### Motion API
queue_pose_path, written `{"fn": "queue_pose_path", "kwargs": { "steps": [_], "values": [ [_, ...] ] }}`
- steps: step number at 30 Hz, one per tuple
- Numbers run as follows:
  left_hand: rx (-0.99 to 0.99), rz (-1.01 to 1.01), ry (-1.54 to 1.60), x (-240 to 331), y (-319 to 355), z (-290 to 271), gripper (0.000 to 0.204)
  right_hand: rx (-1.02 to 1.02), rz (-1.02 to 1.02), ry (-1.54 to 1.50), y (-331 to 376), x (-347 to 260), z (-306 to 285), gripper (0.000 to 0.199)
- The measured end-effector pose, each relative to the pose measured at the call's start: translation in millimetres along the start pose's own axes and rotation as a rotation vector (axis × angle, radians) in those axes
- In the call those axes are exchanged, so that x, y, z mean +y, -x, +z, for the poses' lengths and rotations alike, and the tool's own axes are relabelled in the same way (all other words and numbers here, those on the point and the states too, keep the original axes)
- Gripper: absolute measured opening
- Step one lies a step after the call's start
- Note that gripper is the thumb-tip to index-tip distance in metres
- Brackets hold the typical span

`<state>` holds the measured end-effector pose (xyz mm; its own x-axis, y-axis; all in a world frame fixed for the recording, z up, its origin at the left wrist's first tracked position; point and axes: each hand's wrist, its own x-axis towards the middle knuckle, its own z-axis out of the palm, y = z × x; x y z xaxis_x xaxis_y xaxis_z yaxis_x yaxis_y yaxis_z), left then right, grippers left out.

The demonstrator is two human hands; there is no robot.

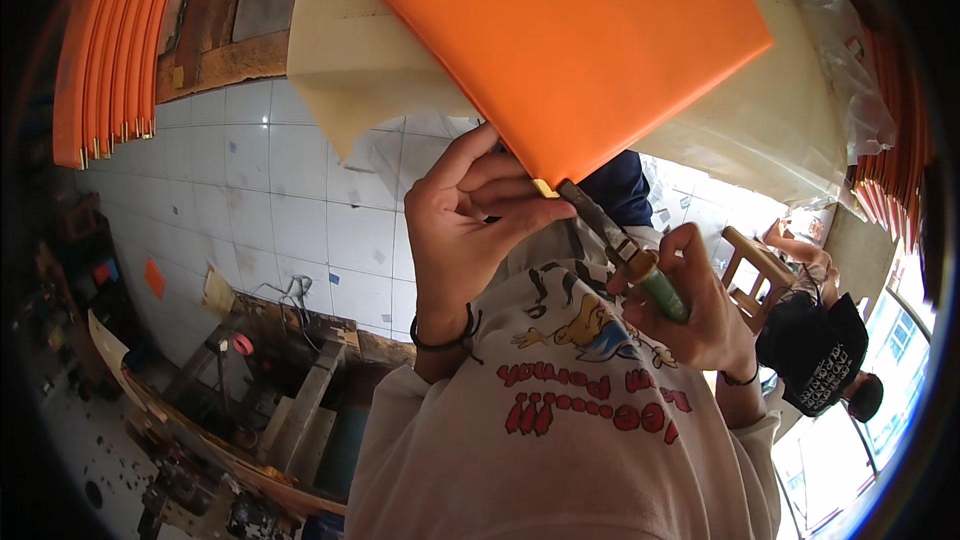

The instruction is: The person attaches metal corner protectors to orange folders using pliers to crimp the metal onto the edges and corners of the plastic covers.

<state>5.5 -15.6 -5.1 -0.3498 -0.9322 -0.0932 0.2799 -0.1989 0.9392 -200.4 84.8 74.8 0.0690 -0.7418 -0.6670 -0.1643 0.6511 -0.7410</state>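
A large orange cover (580, 50) lies over the table's near edge, one corner pointing at me. A small gold metal corner piece (543, 188) sits on that tip. My left hand (475, 210) is closed on the cover beside the tip, fingers along its left edge and thumb close to the metal piece. In my right hand (695, 310) is a pair of green-handled pliers (660, 292). Their dark metal end meets the cover's tip just right of the gold piece; whether the jaws grip it I cannot tell.
Pale yellowish sheeting (745, 145) hangs over the table under the cover. Stacked orange covers with gold corners (110, 60) stand at the far left, more (890, 160) at the right. Another person in a black cap (815, 350) is at the right. Wooden framework (300, 420) stands lower left.
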Motion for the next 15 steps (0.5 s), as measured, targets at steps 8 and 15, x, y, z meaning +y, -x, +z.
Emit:
{"fn": "queue_pose_path", "kwargs": {
  "steps": [8, 15],
  "values": [
    [0.036, -0.031, 0.05, -0.5, 2.5, 3.7, 0.067, -0.218, -0.011, 0.062, 2.1, -1.5, 7.1, 0.043],
    [0.046, -0.025, 0.026, 2.2, 2.6, 6.0, 0.068, -0.177, -0.187, 0.121, 1.9, 7.6, 7.5, 0.037]
  ]
}}
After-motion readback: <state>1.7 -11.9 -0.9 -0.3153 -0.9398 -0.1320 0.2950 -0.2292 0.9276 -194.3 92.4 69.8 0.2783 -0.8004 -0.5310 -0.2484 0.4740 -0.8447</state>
